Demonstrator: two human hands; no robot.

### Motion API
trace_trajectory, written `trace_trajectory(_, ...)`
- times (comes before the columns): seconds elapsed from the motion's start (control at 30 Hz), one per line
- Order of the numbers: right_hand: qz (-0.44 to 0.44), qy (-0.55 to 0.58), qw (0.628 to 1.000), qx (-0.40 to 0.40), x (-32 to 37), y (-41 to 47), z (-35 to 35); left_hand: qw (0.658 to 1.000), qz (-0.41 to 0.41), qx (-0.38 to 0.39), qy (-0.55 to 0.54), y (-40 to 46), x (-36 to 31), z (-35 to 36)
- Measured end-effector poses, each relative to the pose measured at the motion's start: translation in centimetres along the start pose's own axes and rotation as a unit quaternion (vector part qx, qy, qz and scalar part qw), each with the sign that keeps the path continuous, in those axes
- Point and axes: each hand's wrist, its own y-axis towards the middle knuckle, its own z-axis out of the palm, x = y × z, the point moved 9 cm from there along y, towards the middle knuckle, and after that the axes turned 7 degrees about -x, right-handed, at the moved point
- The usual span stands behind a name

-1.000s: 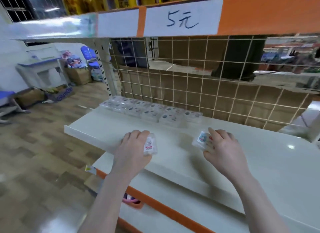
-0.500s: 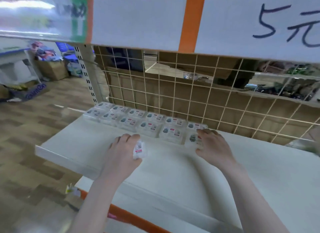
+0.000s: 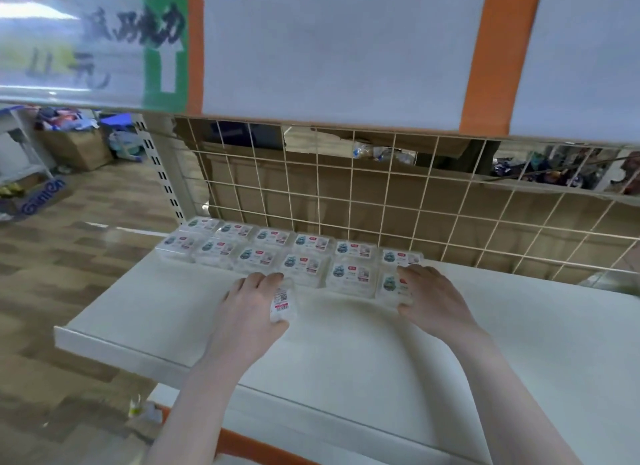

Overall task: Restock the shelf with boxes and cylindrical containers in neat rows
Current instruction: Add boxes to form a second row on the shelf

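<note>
Two rows of small clear plastic boxes [image 3: 263, 255] with printed labels line the back of the white shelf [image 3: 156, 305], against the wire grid. My left hand [image 3: 249, 305] grips one such box [image 3: 283, 300] on edge, barcode side up, just in front of the rows. My right hand [image 3: 431, 300] holds another box [image 3: 393, 286] at the right end of the front row, fingers over its top and thumb at its near side. That box sits flat on the shelf, touching its neighbour.
A wire grid back panel [image 3: 381, 201] closes the shelf behind the boxes. The upper shelf's price strip [image 3: 332, 52] hangs low overhead. A lower shelf with an orange edge [image 3: 249, 447] juts out below. Cardboard boxes [image 3: 74, 146] stand on the floor at left.
Both hands moved forward to the box rows. My right hand carried its box to the right end of the front row and set it down. The camera came closer to the shelf.
</note>
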Motion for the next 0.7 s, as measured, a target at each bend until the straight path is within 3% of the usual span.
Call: trace_trajectory(0.7, -0.004, 0.045, 0.999, -0.024, -0.6, -0.1, 1.1, 1.0, 0.003, -0.025, -0.014, -0.1, 0.9, -0.1)
